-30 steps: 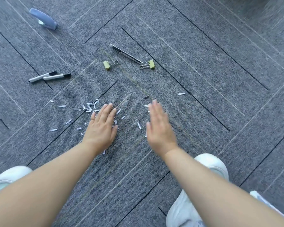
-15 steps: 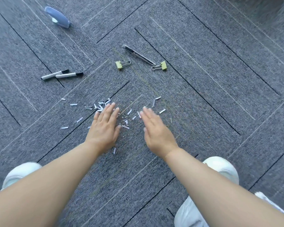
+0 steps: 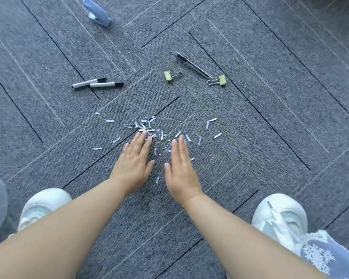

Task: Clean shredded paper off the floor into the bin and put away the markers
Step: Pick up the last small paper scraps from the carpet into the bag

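Small white shreds of paper [image 3: 147, 126] lie scattered on the grey carpet in front of me. My left hand [image 3: 134, 161] rests flat on the carpet, fingers straight, its fingertips among the shreds. My right hand [image 3: 180, 168] lies flat beside it, a narrow gap with a few shreds between the two. Several loose shreds [image 3: 213, 127] lie further right, and others to the left of my left hand. Two white markers with black caps [image 3: 98, 84] lie side by side at the upper left. No bin is in view.
Two yellow-green binder clips [image 3: 170, 75] [image 3: 219, 80] and a metal utility knife [image 3: 192, 65] lie beyond the shreds. A blue stapler [image 3: 97, 13] sits at the top left. My white shoes [image 3: 43, 206] [image 3: 280, 214] flank my arms.
My right hand has swept left towards my left hand, pushing shreds along, and the gap between the hands has narrowed. The camera has shifted, so the floor objects appear further right.
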A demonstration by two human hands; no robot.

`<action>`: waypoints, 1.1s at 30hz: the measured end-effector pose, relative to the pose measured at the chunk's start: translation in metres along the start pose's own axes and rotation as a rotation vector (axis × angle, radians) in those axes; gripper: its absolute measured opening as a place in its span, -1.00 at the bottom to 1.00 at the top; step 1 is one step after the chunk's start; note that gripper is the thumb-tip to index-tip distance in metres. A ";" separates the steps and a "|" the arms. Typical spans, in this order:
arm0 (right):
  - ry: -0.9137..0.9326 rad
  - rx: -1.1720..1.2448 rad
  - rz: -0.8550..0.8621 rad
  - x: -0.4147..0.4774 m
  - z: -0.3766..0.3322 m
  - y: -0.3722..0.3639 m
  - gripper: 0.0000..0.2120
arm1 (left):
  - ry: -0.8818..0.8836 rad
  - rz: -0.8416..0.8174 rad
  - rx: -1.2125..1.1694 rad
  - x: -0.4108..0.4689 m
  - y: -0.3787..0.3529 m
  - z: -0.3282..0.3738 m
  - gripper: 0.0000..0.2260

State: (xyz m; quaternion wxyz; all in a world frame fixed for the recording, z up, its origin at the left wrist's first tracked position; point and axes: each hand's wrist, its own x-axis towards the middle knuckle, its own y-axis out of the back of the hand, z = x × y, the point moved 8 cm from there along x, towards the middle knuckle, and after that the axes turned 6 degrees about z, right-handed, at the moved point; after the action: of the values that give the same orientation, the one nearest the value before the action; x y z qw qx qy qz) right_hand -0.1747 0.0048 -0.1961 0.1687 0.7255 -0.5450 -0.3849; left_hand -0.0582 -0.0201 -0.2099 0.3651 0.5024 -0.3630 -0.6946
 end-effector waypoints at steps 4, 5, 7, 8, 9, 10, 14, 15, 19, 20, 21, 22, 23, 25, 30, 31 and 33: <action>-0.131 -0.172 0.166 0.016 0.038 0.037 -0.42 | 0.005 -0.023 0.042 -0.004 0.001 -0.011 -0.42; -0.193 -0.235 0.188 0.020 0.055 0.049 -0.40 | 0.013 -0.022 0.047 -0.004 0.002 -0.014 -0.42; -0.279 -0.318 0.178 0.036 0.079 0.070 -0.38 | 0.021 -0.021 0.051 -0.005 0.004 -0.018 -0.42; -0.309 -0.318 0.162 0.045 0.085 0.077 -0.37 | 0.024 -0.025 0.051 -0.006 0.004 -0.019 -0.42; -0.320 -0.297 0.135 0.054 0.085 0.079 -0.38 | 0.029 -0.030 0.050 -0.006 0.004 -0.021 -0.42; -0.301 -0.262 0.097 0.060 0.079 0.075 -0.40 | 0.034 -0.033 0.045 -0.006 0.004 -0.023 -0.42; -0.021 -0.083 -0.071 0.044 0.015 0.023 -0.46 | 0.083 -0.029 -0.020 -0.005 0.005 -0.031 -0.42; 0.041 -0.037 -0.069 0.035 0.000 0.014 -0.47 | 0.088 -0.027 -0.021 -0.004 0.005 -0.033 -0.42; -0.031 -0.170 0.203 0.033 0.015 0.037 -0.45 | 0.100 -0.011 0.011 0.004 0.012 -0.044 -0.41; -0.149 -0.240 0.259 0.033 0.035 0.049 -0.42 | 0.117 -0.010 0.006 0.005 0.014 -0.048 -0.41; -0.291 -0.281 0.273 0.032 0.056 0.058 -0.39 | 0.141 -0.008 -0.003 0.005 0.014 -0.052 -0.41; -0.419 -0.292 0.252 0.028 0.073 0.063 -0.36 | 0.167 -0.009 -0.016 0.004 0.013 -0.056 -0.41; -0.498 -0.289 0.214 0.024 0.083 0.061 -0.35 | 0.191 -0.013 -0.028 0.002 0.012 -0.059 -0.41; -0.476 -0.291 0.143 0.021 0.076 0.046 -0.35 | 0.217 -0.032 -0.042 -0.002 0.008 -0.061 -0.40; -0.018 -0.201 -0.066 0.017 -0.004 -0.016 -0.40 | 0.155 -0.057 -0.052 -0.010 0.000 -0.053 -0.39; 0.058 -0.186 -0.102 0.014 -0.016 -0.024 -0.40 | 0.147 -0.046 -0.048 -0.012 0.000 -0.055 -0.39; 0.108 -0.185 -0.062 0.013 -0.023 -0.022 -0.41 | 0.180 -0.012 -0.036 -0.016 0.004 -0.065 -0.39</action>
State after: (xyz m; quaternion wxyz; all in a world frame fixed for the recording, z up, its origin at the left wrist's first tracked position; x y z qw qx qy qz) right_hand -0.1421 -0.0038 -0.2009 0.2520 0.7429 -0.4748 -0.3990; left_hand 0.0088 -0.0167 -0.2145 0.4010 0.5585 -0.3132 -0.6551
